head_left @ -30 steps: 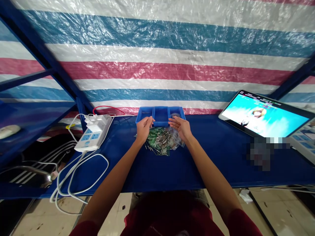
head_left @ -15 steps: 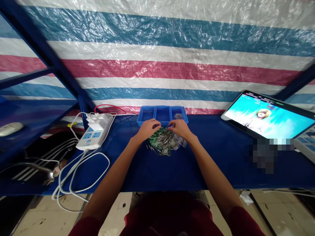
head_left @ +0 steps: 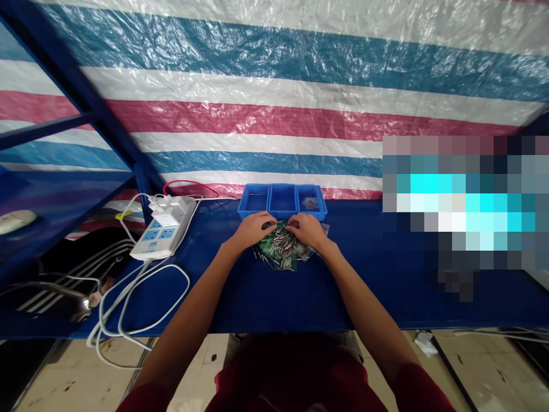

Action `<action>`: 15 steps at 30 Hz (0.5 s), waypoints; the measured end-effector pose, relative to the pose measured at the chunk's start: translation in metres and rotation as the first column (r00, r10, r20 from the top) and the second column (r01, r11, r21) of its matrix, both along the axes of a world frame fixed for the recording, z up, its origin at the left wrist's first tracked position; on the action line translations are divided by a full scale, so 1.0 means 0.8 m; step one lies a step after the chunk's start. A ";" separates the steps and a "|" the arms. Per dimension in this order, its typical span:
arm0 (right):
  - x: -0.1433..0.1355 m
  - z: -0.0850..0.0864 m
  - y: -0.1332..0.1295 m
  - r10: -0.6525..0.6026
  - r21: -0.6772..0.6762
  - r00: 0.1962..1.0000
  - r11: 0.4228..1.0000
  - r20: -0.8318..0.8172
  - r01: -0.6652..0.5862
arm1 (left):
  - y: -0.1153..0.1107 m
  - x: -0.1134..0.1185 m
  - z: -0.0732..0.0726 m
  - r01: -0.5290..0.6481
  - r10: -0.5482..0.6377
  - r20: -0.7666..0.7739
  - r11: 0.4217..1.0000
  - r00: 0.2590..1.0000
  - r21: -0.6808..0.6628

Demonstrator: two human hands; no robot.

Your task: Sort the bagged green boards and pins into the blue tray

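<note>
A pile of thin silvery metal pieces, like screws or pins (head_left: 283, 243), lies on the blue table with flat green pieces (head_left: 268, 246) and small clear plastic bags (head_left: 305, 250) among it. At the pile's back left edge is my left hand (head_left: 255, 230), its fingers curled towards the thumb. My right hand (head_left: 307, 230) curls likewise at the back right, a short gap from the left. Whatever either set of fingertips pinches is too small or hidden to name. Just behind both hands stands a blue three-compartment tray (head_left: 283, 214); its right compartment holds a small clear bag (head_left: 310, 203).
A white power strip (head_left: 160, 237) with plugged-in adapters stands on the left, its white cables (head_left: 124, 320) looping over the table's front edge. Blue frame bars (head_left: 107, 131) and a striped plastic sheet (head_left: 274, 120) rise behind. Blurred blocks cover the right side.
My right hand has shifted slightly left, closer to my left hand, over the pile. The bag in the tray's right compartment shows more plainly. The screen at right is now blurred out.
</note>
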State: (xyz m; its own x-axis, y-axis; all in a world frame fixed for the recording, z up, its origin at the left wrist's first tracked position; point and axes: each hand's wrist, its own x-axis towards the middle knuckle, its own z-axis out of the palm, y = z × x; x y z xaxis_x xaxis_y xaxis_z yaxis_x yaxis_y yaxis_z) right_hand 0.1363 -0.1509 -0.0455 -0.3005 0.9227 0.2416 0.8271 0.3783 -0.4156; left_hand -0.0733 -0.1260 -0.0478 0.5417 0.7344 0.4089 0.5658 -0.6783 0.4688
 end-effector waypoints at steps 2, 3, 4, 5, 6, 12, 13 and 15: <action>0.000 -0.001 -0.001 -0.004 -0.009 1.000 1.000 -0.014 0.004 | -0.002 0.002 -0.001 -0.008 0.009 -0.029 0.999 1.000 0.037; 0.000 -0.002 -0.001 -0.004 -0.014 1.000 1.000 -0.023 0.003 | -0.004 0.003 -0.001 -0.010 0.012 -0.047 0.998 0.999 0.054; 0.001 -0.002 -0.001 -0.003 -0.019 0.999 1.000 -0.039 0.002 | -0.005 0.004 -0.001 -0.010 0.015 -0.064 0.998 0.998 0.067; 0.002 -0.002 0.000 -0.001 -0.027 0.998 1.000 -0.065 -0.001 | -0.007 0.005 0.000 -0.013 0.018 -0.074 0.997 0.997 0.077; 0.003 -0.001 0.001 0.001 -0.036 0.995 0.999 -0.103 -0.004 | -0.009 0.007 0.001 -0.018 0.024 -0.074 0.996 0.997 0.083; 0.011 0.021 0.011 -0.026 -0.032 0.906 0.999 -0.422 0.013 | -0.017 0.019 0.005 -0.058 0.052 0.088 0.996 0.995 0.072; 0.010 0.025 0.013 -0.020 -0.011 0.882 1.000 -0.472 0.017 | -0.018 0.022 0.004 -0.064 0.054 0.120 0.995 0.991 0.076; 0.005 0.030 0.014 0.013 0.023 0.824 1.000 -0.567 0.001 | -0.019 0.026 0.003 -0.085 0.067 0.177 0.992 0.982 0.096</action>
State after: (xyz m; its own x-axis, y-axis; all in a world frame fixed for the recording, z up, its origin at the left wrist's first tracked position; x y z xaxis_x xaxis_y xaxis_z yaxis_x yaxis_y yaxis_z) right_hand 0.1406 -0.1400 -0.0212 -0.1099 0.9138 0.3909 0.4457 0.3969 -0.8024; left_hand -0.0528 -0.1415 -0.0452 0.4005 0.7197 0.5671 0.5336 -0.6863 0.4941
